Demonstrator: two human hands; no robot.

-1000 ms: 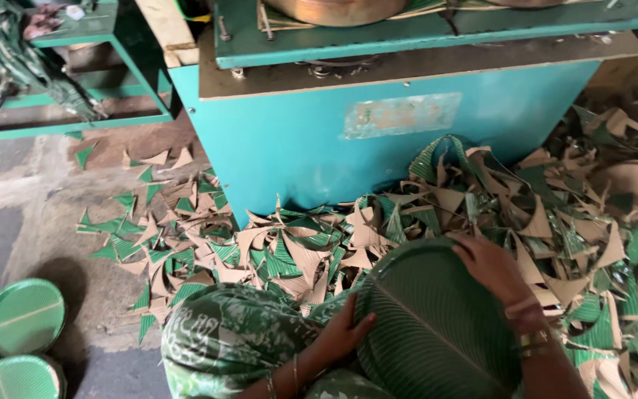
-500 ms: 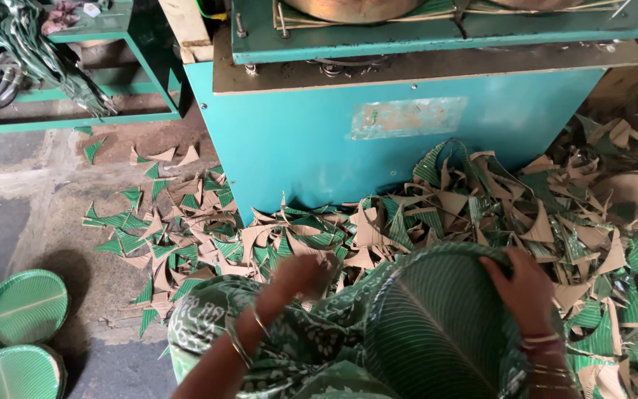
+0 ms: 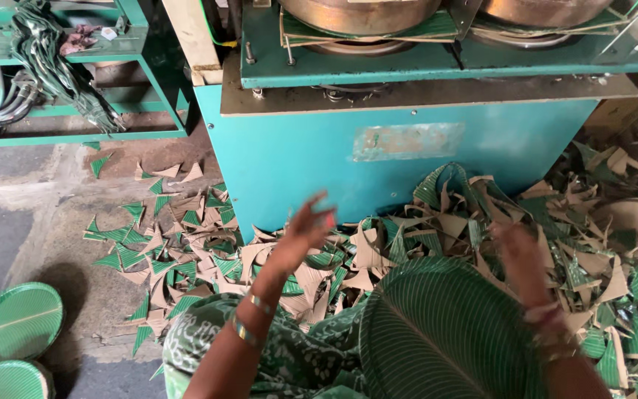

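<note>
**Two hands up over a ribbed green plate**

Two hands hover in the air here, both blurred. The left hand (image 3: 310,225) is raised in front of the teal machine (image 3: 400,159), fingers spread apart and holding nothing; thin metal bangles (image 3: 249,318) circle the wrist. The right hand (image 3: 520,255) floats just above the far rim of the green plate (image 3: 444,336), too smeared for me to tell whether its fingers are apart or together, and whether they touch the rim.

That plate sits low in the frame, on the lap over a green patterned cloth (image 3: 289,355): round, matte, pressed with fine leaf-like ribs fanning off one pale central vein.

Behind it, the floor (image 3: 31,229) is rough grey concrete, littered with paper offcuts (image 3: 186,251), curved-edged triangular scraps, striped green on one face and plain brown card on the other, heaped thick against the machine's smooth painted panel. On top of the machine, dull coppery round dies (image 3: 359,15) sit on a teal plate. At far left, a stack of finished green plates (image 3: 16,321) lies on the floor, rims raised, with another (image 3: 5,380) just beside it. A green metal frame (image 3: 75,74) holds hanging hoses and rags.
</note>
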